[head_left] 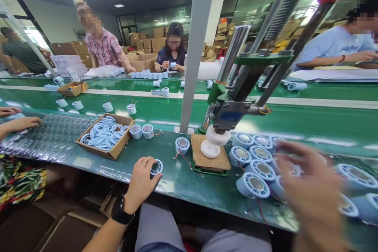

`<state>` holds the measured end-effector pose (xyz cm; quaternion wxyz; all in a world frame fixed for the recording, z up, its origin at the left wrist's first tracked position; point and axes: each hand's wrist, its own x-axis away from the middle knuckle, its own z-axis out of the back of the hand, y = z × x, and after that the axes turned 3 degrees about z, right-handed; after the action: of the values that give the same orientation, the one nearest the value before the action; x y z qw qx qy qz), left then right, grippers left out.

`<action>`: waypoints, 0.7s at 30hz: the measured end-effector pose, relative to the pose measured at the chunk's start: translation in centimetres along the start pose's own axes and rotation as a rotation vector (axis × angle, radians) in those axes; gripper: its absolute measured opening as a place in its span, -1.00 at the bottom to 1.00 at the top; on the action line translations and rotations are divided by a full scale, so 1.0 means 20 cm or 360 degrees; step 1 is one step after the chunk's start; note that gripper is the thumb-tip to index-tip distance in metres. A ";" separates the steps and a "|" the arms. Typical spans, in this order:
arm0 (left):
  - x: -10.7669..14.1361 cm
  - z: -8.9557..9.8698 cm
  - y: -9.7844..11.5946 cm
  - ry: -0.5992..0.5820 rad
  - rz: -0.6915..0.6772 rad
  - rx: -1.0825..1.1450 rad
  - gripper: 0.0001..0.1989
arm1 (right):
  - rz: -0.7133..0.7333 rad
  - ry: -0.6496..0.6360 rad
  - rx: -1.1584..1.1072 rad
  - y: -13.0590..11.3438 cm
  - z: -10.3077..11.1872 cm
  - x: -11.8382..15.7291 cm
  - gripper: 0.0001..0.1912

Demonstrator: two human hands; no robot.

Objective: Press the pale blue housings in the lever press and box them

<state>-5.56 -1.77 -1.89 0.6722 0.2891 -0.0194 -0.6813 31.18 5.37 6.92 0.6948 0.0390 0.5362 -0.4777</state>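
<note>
My left hand (pixel 142 177), with a black band on its wrist, is closed around a light blue slotted ring (pixel 156 167) at the table's front edge. Blurred by motion, my right hand (pixel 310 185) passes over the group of light blue cylindrical parts (pixel 255 185) on the right; whether it grips one is not visible. Between the hands stands a green lever press (pixel 232 116) with a red knob. A white round pad (pixel 210 149) lies on its brown base, under the white press head. Just left of the base sits a single blue part (pixel 182 145) with thin wires.
A cardboard box (pixel 108 153) of blue rings stands on the left, with two blue parts (pixel 141 131) beside it. A grey post (pixel 189 86) rises behind the table. Another person's hands (pixel 22 124) rest at the far left. More people work across the green conveyor (pixel 159 114).
</note>
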 end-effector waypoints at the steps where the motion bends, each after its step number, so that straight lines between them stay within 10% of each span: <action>1: -0.01 -0.01 0.00 0.0013 0.0004 0.0038 -0.72 | -0.0019 -0.0140 -0.0049 -0.13 -0.16 0.05 -0.63; 4: -0.02 0.00 -0.01 0.0065 0.0065 0.0199 -0.67 | -0.0029 -0.0687 -0.0141 -0.43 -0.64 0.12 -0.55; 7: -0.02 0.05 -0.02 0.0073 0.0234 0.0403 -0.57 | -0.0184 -0.0878 -0.0141 -0.52 -0.89 0.14 -0.61; 11: -0.01 0.11 0.04 -0.0009 0.0346 0.0619 -0.46 | -0.0124 -0.0923 -0.0315 -0.48 -0.82 0.31 -0.64; 21: -0.08 0.04 0.41 -0.0342 -0.0254 0.0553 -0.43 | -0.0189 -0.0674 -0.0628 -0.43 -0.67 0.64 -0.24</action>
<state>1.43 -1.42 2.82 0.5502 0.3270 -0.1852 -0.7457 15.19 0.36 -4.69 0.7562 -0.2287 0.4632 -0.4016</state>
